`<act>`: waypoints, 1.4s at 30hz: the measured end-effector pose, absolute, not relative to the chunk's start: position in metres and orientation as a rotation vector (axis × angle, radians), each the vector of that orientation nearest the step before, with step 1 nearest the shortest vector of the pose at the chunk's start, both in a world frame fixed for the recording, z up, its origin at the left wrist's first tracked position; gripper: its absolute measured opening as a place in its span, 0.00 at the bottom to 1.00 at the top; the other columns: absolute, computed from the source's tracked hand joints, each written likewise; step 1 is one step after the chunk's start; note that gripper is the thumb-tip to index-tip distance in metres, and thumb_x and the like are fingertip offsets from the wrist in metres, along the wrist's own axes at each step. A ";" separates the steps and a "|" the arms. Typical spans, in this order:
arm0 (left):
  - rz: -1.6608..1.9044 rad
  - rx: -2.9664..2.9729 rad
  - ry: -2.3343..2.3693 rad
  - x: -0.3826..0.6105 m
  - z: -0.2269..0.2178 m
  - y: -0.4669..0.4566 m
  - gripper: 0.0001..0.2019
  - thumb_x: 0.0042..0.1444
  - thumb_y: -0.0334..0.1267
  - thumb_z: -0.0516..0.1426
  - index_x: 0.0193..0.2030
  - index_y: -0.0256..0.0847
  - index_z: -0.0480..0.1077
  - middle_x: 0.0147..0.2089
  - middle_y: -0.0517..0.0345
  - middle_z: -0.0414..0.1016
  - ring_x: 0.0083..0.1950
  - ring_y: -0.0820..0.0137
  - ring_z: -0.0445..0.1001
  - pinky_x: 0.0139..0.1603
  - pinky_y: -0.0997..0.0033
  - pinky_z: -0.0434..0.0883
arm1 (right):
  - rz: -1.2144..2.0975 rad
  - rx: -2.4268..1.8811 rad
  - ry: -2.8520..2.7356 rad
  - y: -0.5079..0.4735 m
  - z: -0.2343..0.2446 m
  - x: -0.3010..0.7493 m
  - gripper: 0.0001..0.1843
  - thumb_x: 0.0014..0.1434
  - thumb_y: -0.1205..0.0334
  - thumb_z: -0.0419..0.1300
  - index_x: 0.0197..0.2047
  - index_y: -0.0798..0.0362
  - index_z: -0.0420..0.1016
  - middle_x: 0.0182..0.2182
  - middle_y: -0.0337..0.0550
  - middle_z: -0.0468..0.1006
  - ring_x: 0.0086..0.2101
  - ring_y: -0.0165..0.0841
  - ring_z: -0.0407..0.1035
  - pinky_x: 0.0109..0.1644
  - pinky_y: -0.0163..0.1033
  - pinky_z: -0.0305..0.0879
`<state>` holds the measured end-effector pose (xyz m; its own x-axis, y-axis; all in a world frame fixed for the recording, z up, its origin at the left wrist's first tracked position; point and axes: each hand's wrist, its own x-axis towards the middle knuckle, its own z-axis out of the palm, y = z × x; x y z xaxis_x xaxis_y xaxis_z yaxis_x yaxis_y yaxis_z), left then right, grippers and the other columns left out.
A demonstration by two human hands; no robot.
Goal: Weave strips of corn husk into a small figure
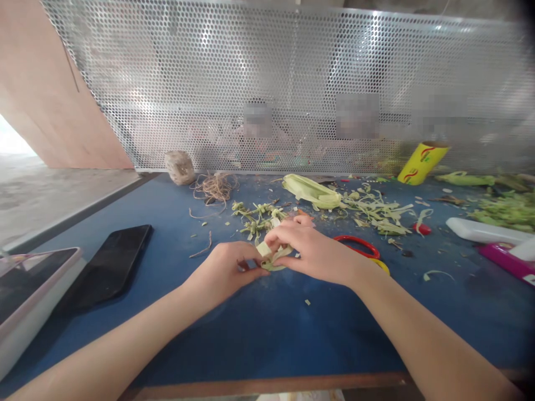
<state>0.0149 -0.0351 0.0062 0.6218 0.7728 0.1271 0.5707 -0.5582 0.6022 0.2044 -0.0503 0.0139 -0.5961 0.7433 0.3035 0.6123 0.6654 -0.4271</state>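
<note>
"So, how far along?"
"Partway, I'd judge: the strip [275, 262] between the fingers [256, 273] looks unfinished, knotted bits [256, 227] just beyond them look done, and a husk [311, 191] farther out looks unused."
"And the grip?"
"Nearly closed. The left hand [232, 267] pinches the strip's left edge; the right hand [311, 250] grasps it from above, thumb underneath. Firmness, I can't tell."

Craft wkshop, prob.: perf. metal divider [292, 67], blue worktable [267, 340] w/ husk scraps [378, 211], twine [215, 188].
</note>
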 end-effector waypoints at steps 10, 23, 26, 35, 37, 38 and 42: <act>0.616 2.452 1.039 0.012 0.004 -0.035 0.06 0.48 0.36 0.58 0.32 0.40 0.75 0.28 0.61 0.74 0.26 0.76 0.70 0.28 0.80 0.67 | 0.219 -1.100 -2.407 -0.054 0.014 0.198 0.08 0.55 0.66 0.55 0.40 0.48 0.63 0.37 0.37 0.70 0.39 0.32 0.60 0.48 0.40 0.48; 0.698 2.482 0.960 0.014 0.002 -0.034 0.10 0.49 0.29 0.54 0.37 0.39 0.74 0.36 0.57 0.75 0.28 0.76 0.71 0.30 0.79 0.69 | 0.233 -1.224 -2.285 -0.056 0.009 0.189 0.14 0.49 0.74 0.54 0.38 0.50 0.59 0.30 0.35 0.69 0.37 0.30 0.61 0.47 0.42 0.44; 0.687 2.481 0.979 0.013 0.001 -0.033 0.10 0.49 0.29 0.53 0.36 0.40 0.74 0.34 0.58 0.75 0.29 0.75 0.71 0.30 0.79 0.69 | 0.306 -1.222 -2.269 -0.055 0.007 0.189 0.14 0.51 0.72 0.53 0.40 0.49 0.60 0.30 0.36 0.69 0.37 0.32 0.62 0.46 0.43 0.45; 0.685 2.500 0.982 0.011 0.004 -0.035 0.10 0.49 0.30 0.54 0.37 0.41 0.74 0.34 0.59 0.75 0.26 0.77 0.69 0.28 0.79 0.68 | 0.638 -1.185 -2.146 -0.048 0.004 0.195 0.16 0.53 0.63 0.55 0.46 0.49 0.58 0.33 0.38 0.69 0.37 0.31 0.63 0.46 0.42 0.52; 0.691 2.504 0.977 0.011 0.004 -0.035 0.10 0.50 0.31 0.54 0.37 0.41 0.74 0.35 0.58 0.75 0.27 0.76 0.70 0.29 0.79 0.68 | 0.645 -1.180 -2.140 -0.048 0.004 0.194 0.15 0.53 0.64 0.54 0.45 0.50 0.59 0.33 0.38 0.68 0.35 0.31 0.62 0.45 0.42 0.52; 0.696 2.505 0.974 0.011 0.003 -0.035 0.10 0.50 0.30 0.54 0.36 0.40 0.74 0.36 0.57 0.75 0.28 0.76 0.70 0.30 0.79 0.68 | 0.629 -1.190 -2.143 -0.048 0.004 0.193 0.15 0.52 0.65 0.54 0.44 0.50 0.59 0.32 0.38 0.68 0.35 0.31 0.62 0.45 0.42 0.51; 0.704 2.515 0.946 0.013 0.002 -0.036 0.10 0.49 0.28 0.53 0.36 0.39 0.74 0.36 0.57 0.75 0.27 0.77 0.69 0.30 0.80 0.68 | 0.553 -1.251 -2.122 -0.047 -0.004 0.188 0.17 0.50 0.67 0.55 0.44 0.50 0.60 0.29 0.37 0.67 0.34 0.31 0.60 0.45 0.43 0.50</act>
